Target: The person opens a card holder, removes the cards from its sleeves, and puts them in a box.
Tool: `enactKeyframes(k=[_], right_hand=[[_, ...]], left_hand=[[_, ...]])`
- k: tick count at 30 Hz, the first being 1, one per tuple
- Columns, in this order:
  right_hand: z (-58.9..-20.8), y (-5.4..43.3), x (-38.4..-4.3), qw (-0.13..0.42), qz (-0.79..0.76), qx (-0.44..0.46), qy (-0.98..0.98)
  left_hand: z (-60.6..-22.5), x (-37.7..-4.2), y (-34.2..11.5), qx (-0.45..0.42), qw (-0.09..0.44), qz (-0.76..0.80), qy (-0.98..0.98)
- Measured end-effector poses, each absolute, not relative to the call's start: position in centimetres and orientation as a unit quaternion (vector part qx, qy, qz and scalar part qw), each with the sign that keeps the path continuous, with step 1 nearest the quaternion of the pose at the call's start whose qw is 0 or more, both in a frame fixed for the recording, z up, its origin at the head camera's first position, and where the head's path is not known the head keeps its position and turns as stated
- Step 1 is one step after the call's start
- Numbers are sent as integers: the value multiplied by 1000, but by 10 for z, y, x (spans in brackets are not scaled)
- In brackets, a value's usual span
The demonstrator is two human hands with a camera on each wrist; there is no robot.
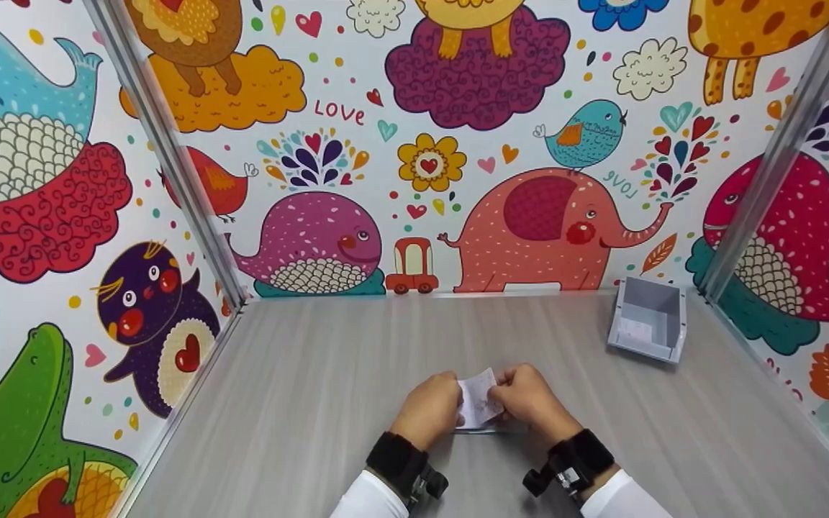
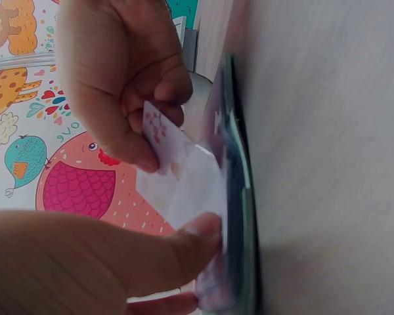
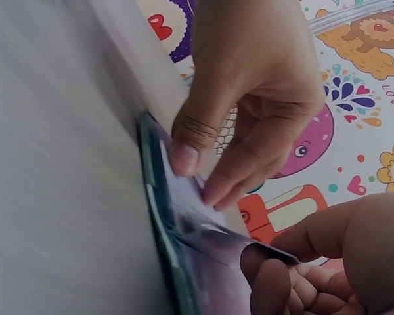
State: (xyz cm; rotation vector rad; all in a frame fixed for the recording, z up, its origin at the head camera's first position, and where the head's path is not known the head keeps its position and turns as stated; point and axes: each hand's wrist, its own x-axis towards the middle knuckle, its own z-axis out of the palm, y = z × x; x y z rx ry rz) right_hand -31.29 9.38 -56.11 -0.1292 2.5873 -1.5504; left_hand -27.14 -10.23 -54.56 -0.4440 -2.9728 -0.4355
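In the head view both hands meet over a thin whitish-pink printed paper slip [image 1: 478, 399] near the front middle of the table. My right hand [image 1: 528, 394] pinches its right edge, bending that corner up. At the opposite side my left hand [image 1: 429, 409] holds the slip between thumb and fingers. Beneath it lies a flat dark green wallet-like folder [image 2: 240, 170], its layered edge showing in the left wrist view. Seen from the right wrist, the left thumb [image 3: 186, 157] rests on the pale sheet close over the folder. The slip hides most of the folder's inside.
A grey open plastic bin [image 1: 646, 320] stands at the back right of the wood-grain table [image 1: 328, 360], with a whitish patch on its inside floor. Walls printed with cartoon animals [image 1: 529, 230] enclose the table at the back and sides, joined by metal corner posts [image 1: 170, 144].
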Motion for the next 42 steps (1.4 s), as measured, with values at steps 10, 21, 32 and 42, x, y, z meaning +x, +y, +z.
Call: enactKeyframes(k=[10, 21, 32, 42], right_hand=[[-546, 107, -320, 37, -472, -39, 880], [-529, 133, -331, 30, -494, -8, 869], [-497, 194, -374, 2, -465, 11, 886], [-480, 253, -404, -69, -415, 45, 906]], left_hand=[[-546, -271, -102, -147, 52, -136, -978], [-544, -271, -102, -149, 50, -135, -978], [-544, -271, -102, -143, 41, -141, -979], [-545, -270, -101, -141, 52, -143, -978]])
